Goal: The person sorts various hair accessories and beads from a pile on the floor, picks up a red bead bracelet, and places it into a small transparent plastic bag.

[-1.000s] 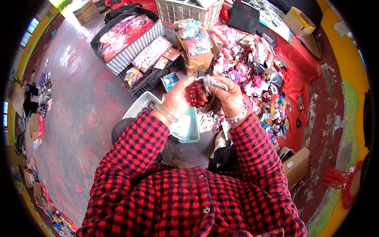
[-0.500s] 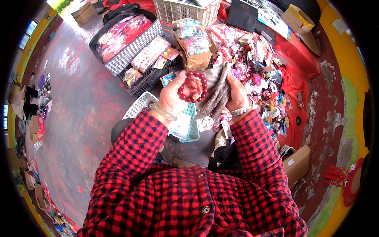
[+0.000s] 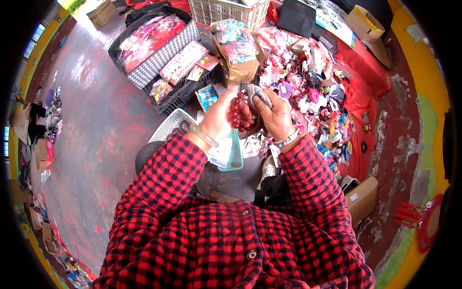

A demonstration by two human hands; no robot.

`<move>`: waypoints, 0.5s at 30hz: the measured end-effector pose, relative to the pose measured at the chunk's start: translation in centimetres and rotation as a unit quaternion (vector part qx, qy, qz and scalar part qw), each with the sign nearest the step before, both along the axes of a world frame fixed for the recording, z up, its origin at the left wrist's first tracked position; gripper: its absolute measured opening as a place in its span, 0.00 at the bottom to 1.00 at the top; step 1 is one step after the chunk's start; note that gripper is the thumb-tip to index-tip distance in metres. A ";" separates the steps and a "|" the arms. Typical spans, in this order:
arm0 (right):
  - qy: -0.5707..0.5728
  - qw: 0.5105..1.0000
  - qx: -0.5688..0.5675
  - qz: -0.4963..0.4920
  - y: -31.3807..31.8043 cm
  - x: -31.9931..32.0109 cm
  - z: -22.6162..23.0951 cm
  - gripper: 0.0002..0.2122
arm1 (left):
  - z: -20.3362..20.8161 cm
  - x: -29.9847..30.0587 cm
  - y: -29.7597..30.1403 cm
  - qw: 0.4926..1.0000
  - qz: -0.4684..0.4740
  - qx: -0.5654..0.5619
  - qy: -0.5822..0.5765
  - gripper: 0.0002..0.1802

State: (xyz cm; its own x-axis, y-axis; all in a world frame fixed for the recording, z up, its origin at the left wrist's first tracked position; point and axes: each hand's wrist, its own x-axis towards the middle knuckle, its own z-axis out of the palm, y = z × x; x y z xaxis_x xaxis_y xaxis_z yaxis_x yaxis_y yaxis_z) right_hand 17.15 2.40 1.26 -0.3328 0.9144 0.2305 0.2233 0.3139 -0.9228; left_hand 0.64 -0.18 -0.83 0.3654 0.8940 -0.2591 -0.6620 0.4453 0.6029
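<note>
A string of dark red beads (image 3: 237, 113) is gripped in the closed left hand (image 3: 219, 118), while a grey pouch (image 3: 256, 96) is pinched shut-fingered by the right hand (image 3: 275, 115), just above the white mesh basket (image 3: 175, 126). If the grip were loosened, the beads could be lost among the trinkets heaped on the red cloth (image 3: 361, 91) right of that basket. A grey, red-spattered concrete floor (image 3: 101, 130) is seen to its left.

Just one view here: a fisheye cam on the person's head looked steeply down, close over the checked sleeves and both hands, with the painted floor (image 3: 101, 139) bending off toward the dark round rim.
</note>
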 end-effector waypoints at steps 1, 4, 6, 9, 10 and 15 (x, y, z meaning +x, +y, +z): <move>0.017 1.000 0.012 0.013 -0.1 -0.1 0.0 0.07 | 0.1 0.1 -0.3 1.000 0.014 -0.017 0.015 0.27; -0.058 0.997 0.043 -0.012 -0.2 -0.2 0.5 0.11 | 0.3 0.1 -0.6 0.996 -0.025 -0.004 0.085 0.26; 0.015 0.998 -0.051 -0.021 0.4 0.0 -1.0 0.12 | 0.8 0.6 -0.8 0.998 -0.019 0.009 0.051 0.23; 0.106 0.975 -0.192 -0.042 1.9 0.7 -2.8 0.12 | 0.3 0.7 -0.6 0.998 -0.005 0.061 -0.013 0.20; 0.192 0.952 -0.229 -0.067 2.3 0.6 -3.2 0.12 | 0.3 0.6 -0.5 0.997 0.018 0.065 -0.029 0.20; 0.383 0.818 -0.427 -0.044 1.8 1.0 0.6 0.15 | 1.2 -0.9 0.1 0.985 0.107 0.107 -0.087 0.24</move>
